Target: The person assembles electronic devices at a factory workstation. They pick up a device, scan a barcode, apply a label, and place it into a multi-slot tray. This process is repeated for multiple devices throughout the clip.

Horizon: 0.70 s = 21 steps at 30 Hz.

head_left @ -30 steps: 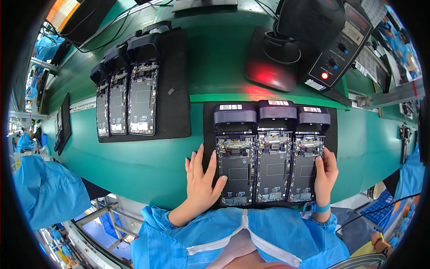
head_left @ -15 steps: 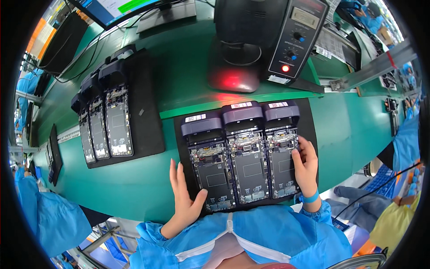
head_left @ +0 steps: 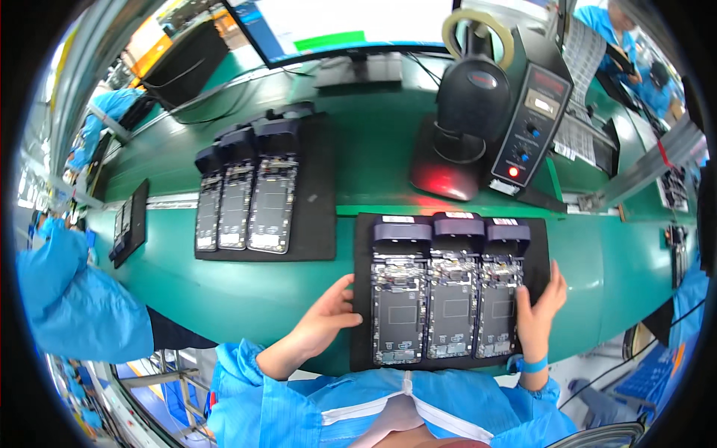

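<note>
Three handheld electronic devices lie side by side with their circuit boards exposed: a left device (head_left: 399, 313), a middle device (head_left: 452, 310) and a right device (head_left: 498, 310). Each has a dark purple hood at its far end. They rest on a black mat (head_left: 361, 261) at the near table edge. Beside the mat's left edge is my left hand (head_left: 325, 321), thumb out and fingers loosely bent, holding none of the devices. My right hand (head_left: 539, 317) is at the mat's right edge, thumb and fingers apart, thumb close to the right device.
Farther left, a second black mat (head_left: 317, 216) carries three similar devices (head_left: 269, 205). At the back stand a scanner on a stand (head_left: 472, 101), a control box with knobs (head_left: 529, 127) and a monitor (head_left: 321, 26). A co-worker's blue sleeve (head_left: 67, 291) shows at the left.
The view has swung left, so the scene sits farther right. My left hand has gone from the left device's near corner to the mat's left edge; my right fingers have spread off the right device.
</note>
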Motion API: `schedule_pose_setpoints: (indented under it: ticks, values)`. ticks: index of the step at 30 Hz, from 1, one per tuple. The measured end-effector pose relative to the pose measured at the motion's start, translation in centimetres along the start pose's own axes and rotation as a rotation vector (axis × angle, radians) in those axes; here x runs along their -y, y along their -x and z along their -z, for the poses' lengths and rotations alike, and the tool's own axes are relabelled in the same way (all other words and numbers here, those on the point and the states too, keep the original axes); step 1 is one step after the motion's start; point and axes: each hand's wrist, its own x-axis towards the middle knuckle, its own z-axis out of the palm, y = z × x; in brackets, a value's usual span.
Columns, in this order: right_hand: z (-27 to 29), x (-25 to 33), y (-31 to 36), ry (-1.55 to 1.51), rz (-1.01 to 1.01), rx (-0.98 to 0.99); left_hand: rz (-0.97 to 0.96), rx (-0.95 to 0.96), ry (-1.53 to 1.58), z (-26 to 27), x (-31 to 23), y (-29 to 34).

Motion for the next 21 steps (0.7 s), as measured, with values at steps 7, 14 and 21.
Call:
schedule_pose_setpoints:
  ticks: [7,14,21]
  values:
    - [1.5,-5.4,1.9,-0.534,-0.419,0.035,0.036,0.094,0.049,-0.3,2.0,-0.9]
    - [2.2,-4.2,-1.4,-0.757,-0.579,0.18,-0.032,0.145,-0.074,0.3,2.5,-1.5]
    - [1.0,-5.1,-1.3,-0.225,-0.46,0.004,0.132,0.302,-0.287,1.5,1.6,-1.7]
